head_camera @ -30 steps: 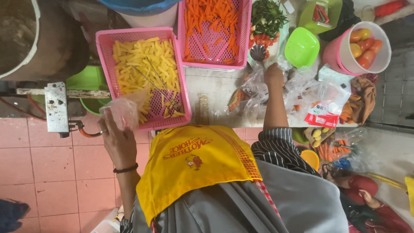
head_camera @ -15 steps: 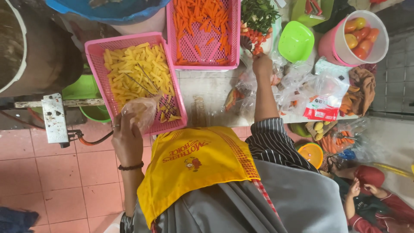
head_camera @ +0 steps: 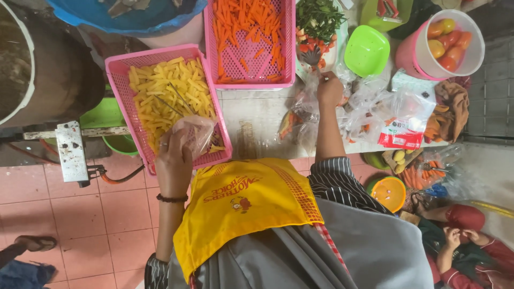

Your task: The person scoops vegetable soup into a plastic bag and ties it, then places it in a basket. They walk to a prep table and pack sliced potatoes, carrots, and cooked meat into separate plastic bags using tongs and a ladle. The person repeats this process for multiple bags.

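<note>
Head view, one entry. Your left hand (head_camera: pixel 174 160): fingers clamped on a clear plastic bag (head_camera: pixel 195 134), held over the near corner of the pink basket of yellow strips (head_camera: pixel 166 96). Bag contents: few or none that show; filling looks barely begun. Your right hand (head_camera: pixel 329 91): fingers closed on a small utensil (head_camera: pixel 313 56) by the chopped greens and chillies (head_camera: pixel 318 24). Second pink basket of carrot sticks (head_camera: pixel 249 37): well stocked. Loose bags (head_camera: pixel 375 112) on the counter: apparently unfilled.
</note>
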